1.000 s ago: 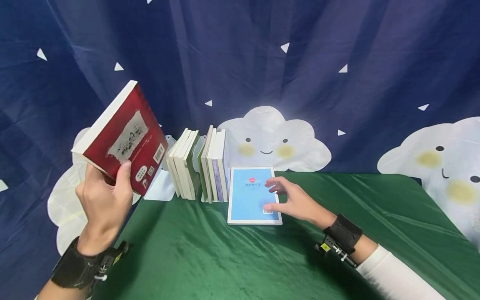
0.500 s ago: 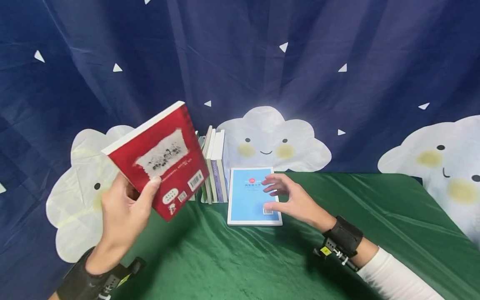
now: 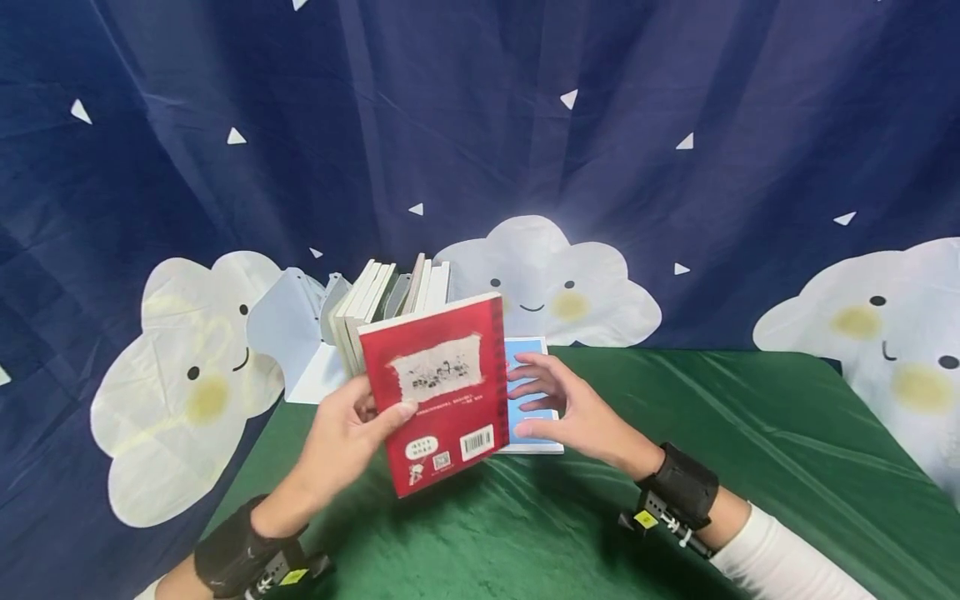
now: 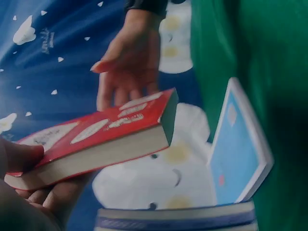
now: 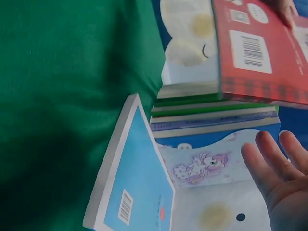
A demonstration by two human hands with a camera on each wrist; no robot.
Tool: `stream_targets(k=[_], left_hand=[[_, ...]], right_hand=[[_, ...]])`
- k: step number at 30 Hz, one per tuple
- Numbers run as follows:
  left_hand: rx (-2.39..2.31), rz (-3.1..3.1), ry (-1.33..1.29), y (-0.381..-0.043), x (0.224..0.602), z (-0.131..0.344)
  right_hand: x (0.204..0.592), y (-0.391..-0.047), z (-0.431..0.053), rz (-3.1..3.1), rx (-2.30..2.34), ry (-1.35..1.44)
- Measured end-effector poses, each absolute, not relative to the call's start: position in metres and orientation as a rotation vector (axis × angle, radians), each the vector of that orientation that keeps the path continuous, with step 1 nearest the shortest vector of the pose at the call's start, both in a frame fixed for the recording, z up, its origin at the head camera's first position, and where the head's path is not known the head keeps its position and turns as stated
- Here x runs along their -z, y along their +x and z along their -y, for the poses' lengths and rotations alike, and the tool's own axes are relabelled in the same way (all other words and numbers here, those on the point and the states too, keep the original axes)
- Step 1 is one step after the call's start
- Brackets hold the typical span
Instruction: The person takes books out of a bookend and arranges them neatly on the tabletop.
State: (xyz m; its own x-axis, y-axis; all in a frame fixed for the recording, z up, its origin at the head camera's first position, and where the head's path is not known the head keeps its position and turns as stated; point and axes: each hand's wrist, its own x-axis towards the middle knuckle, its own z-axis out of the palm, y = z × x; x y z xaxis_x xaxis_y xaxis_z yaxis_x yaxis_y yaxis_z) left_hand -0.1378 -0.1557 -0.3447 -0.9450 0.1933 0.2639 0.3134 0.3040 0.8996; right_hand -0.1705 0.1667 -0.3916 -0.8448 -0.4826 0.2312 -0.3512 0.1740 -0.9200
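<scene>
My left hand (image 3: 341,437) grips a red paperback book (image 3: 450,417) by its left edge, thumb on the back cover and fingers behind. It is held up in front of the row of books, its barcode towards me. To its right, my right hand (image 3: 577,408) is held with fingers spread and slightly bent, holding nothing, its fingertips near the red book's right edge. Behind that hand is a light blue book (image 5: 137,178) with a white border, partly covered by the red book and the fingers in the head view.
Several books (image 3: 367,292) stand upright at the back left, partly hidden by the red book. Left of them is a pale bookend (image 3: 288,321). A pale panel with a unicorn drawing (image 5: 202,168) stands at the row's other end. Green cloth (image 3: 750,417) covers the table before a blue curtain (image 3: 480,125).
My left hand has brought the red book right and down from the far left, turning it more upright. It now overlaps the blue book. My right hand has barely moved.
</scene>
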Motion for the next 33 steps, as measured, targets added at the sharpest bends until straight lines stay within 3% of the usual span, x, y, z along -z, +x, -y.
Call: stream_targets(k=[21, 33], left_hand=[[2.239, 2.471, -0.594, -0.148, 0.376, 0.131], [2.333, 2.429, -0.605, -0.158, 0.377, 0.13]], right_hand=[[0.385, -0.152, -0.16, -2.225, 1.87, -0.56], [0.379, -0.154, -0.183, -2.291, 1.892, -0.601]])
